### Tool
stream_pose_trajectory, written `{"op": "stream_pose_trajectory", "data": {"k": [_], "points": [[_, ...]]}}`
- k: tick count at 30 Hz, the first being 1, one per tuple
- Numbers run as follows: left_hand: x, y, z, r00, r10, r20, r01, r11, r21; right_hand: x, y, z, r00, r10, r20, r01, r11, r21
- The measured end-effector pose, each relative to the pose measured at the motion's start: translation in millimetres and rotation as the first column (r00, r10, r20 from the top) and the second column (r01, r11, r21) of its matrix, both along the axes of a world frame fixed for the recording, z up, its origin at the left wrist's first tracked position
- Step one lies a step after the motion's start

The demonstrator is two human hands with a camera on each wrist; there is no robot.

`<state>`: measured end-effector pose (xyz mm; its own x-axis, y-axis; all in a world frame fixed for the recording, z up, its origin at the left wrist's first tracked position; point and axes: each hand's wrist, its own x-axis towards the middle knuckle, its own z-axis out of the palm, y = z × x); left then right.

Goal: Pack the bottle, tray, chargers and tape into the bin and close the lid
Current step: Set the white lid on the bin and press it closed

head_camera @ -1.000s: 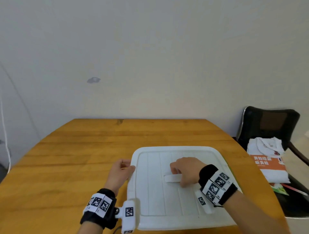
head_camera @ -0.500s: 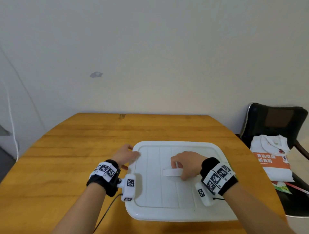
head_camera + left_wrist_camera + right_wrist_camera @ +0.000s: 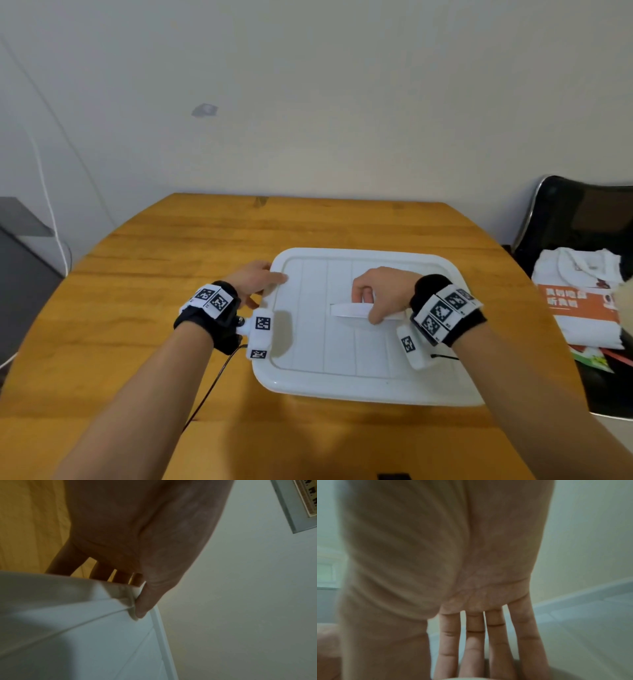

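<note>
Now, bin: only its white lid [image 3: 329, 329] shows, lying flat over it on the wooden desk [image 3: 144, 274], a little right of centre; the packed things are hidden
Lid handle [image 3: 349, 311]: a flat white strap across the middle of the lid
Left hand [image 3: 255, 281]: at the lid's far-left corner, thumb on top of the rim and fingers going under the edge, pinching the rim; the left wrist view shows the thumb [image 3: 149, 599] pressed against the white edge
Right hand [image 3: 382, 291]: on the middle of the lid, fingers curled round the handle
Beside the desk: a black chair [image 3: 582, 219] at the right, carrying a folded white garment [image 3: 582, 274] with an orange printed panel
Behind: a plain pale wall [image 3: 342, 102]
</note>
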<state>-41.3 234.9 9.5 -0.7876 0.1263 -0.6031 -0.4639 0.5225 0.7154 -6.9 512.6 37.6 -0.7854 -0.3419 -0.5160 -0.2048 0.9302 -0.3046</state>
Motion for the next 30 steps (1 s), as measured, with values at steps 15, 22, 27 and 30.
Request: {"op": "stream_pose_trajectory", "data": {"k": [15, 22, 27, 30], "points": [[7.0, -16.3, -11.8, 0.984, -0.099, 0.148, 0.092, 0.995, 0.049, -9.2, 30.9, -12.5, 0.997, 0.069, -0.023, -0.072, 0.984, -0.163], [9.7, -10.3, -6.9, 0.978, -0.137, 0.155, 0.129, 0.99, 0.06, 3.1, 58.5, -28.5, 0.997, -0.082, -0.006, 0.07, 0.886, -0.459], [9.7, -10.1, -7.2, 0.98, -0.14, 0.143, 0.131, 0.989, 0.067, 6.9, 107.7, -25.0, 0.889, -0.44, -0.129, 0.277, 0.739, -0.614], [9.0, -9.9, -6.7, 0.976, -0.154, 0.156, 0.145, 0.987, 0.068, 2.9, 144.8, -22.0, 0.792, -0.592, -0.149, 0.435, 0.718, -0.543]]}}
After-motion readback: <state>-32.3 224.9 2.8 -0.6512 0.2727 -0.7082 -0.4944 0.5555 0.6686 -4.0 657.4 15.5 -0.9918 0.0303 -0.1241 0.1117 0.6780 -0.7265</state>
